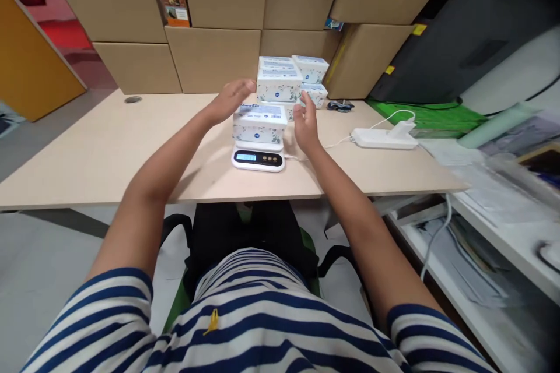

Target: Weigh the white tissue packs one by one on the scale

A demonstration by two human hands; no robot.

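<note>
A white tissue pack (259, 126) with a floral print rests on a white digital scale (258, 159), whose small display is lit. Behind it are several similar packs in stacks, including a front upper pack (279, 86) and one at the right (311, 70). My left hand (231, 99) is at the left of the packs, fingers stretched out toward the upper pack's left side. On the other side, my right hand (307, 122) has its fingers raised beside the upper pack's right edge. Whether either hand touches a pack I cannot tell.
Cardboard boxes (214, 61) form a wall along the back of the table (109, 157). At the right lie a white power strip (385, 139) with a plugged-in adapter, a dark small object (340, 106) and a green package (431, 119). A cable runs to the scale.
</note>
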